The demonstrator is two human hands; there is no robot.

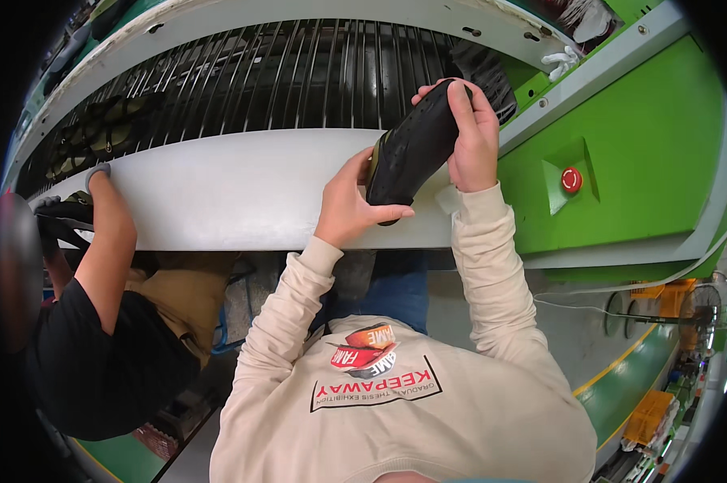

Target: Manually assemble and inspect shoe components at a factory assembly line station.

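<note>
A black shoe [420, 141] with an olive-green edge is tilted in the air above the white ledge, its dark underside turned mostly toward me. My left hand [349, 203] grips its lower end, thumb along the near side and fingers partly hidden behind it. Around the upper end, my right hand [475, 138] is closed, with its fingertips over the top edge. Beyond the shoe, a dark crumpled piece [484, 76] lies at the right end of the metal rods.
The white ledge [243, 189] borders a bed of metal rods [299, 72]; olive-and-black shoes [106, 133] lie at its left. A green machine panel [637, 153] with a red stop button [571, 179] stands right. At left, a person in black [114, 354] handles another dark shoe.
</note>
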